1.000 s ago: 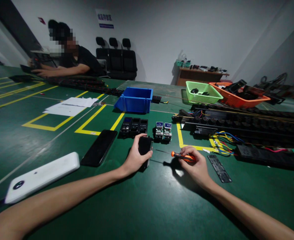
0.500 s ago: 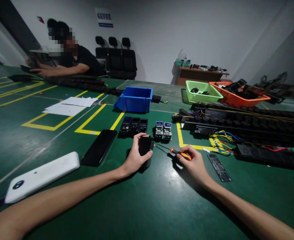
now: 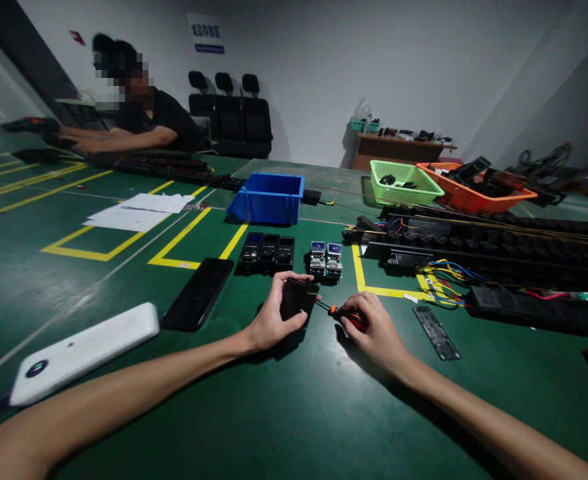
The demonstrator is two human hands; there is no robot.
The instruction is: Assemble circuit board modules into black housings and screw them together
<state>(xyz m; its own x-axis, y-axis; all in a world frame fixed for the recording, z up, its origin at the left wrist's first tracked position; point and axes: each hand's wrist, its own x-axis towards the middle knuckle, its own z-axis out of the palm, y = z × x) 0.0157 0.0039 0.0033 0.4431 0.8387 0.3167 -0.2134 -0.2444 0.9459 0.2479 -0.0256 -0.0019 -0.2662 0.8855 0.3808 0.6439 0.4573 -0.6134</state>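
My left hand (image 3: 270, 319) is closed around a black box-like housing (image 3: 297, 303), tilted above the green table. In my right hand (image 3: 377, 330) is a screwdriver (image 3: 351, 318) with an orange and black handle. Its shaft points left, and the tip meets or nearly meets the housing's right side; I cannot tell if they touch. Just beyond lie two small circuit boards with blue-topped displays (image 3: 325, 261), beside several black housings (image 3: 267, 252) in a row. A flat black cover plate (image 3: 437, 333) lies right of my right hand.
A black phone (image 3: 198, 293) and a white power bank (image 3: 87, 353) lie to the left. Farther back stand a blue bin (image 3: 269, 200), a green basket (image 3: 404, 190) and an orange basket (image 3: 479, 193). Long black rails with wires (image 3: 484, 247) lie right. A co-worker (image 3: 144, 123) sits far left.
My right hand has moved left, bringing the screwdriver up to the housing. My left hand has tipped the housing rightward. The co-worker's hands have lowered a dark tool to point left.
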